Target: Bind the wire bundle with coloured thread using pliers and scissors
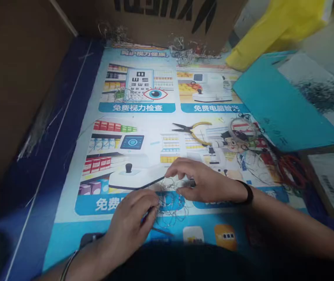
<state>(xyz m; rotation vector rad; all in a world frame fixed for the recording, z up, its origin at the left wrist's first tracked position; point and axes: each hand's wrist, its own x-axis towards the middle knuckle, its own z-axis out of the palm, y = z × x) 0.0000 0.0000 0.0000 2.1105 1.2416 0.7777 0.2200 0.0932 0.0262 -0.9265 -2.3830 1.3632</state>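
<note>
A tangle of thin wire (168,207) lies on the printed sheet between my two hands. My left hand (134,214) is closed at its left side, thumb and fingers pinched on the wire. Over the upper right of the tangle, my right hand (202,181) curves with thumb and index finger apart. Beneath its fingers is a small dark patch that I cannot make out. Below the tangle lies a thin dark rod (162,232), partly hidden by my left hand. Beyond my hands rest pliers (191,130) with yellow handles, jaws pointing left.
Wire scraps (181,52) gather by the cardboard box (167,29) at the back. A wire coil (244,130) and red cord (294,171) lie to the right. A turquoise folder (280,109), a pile of dark bits (323,95) and a yellow bag (278,31) are farther right.
</note>
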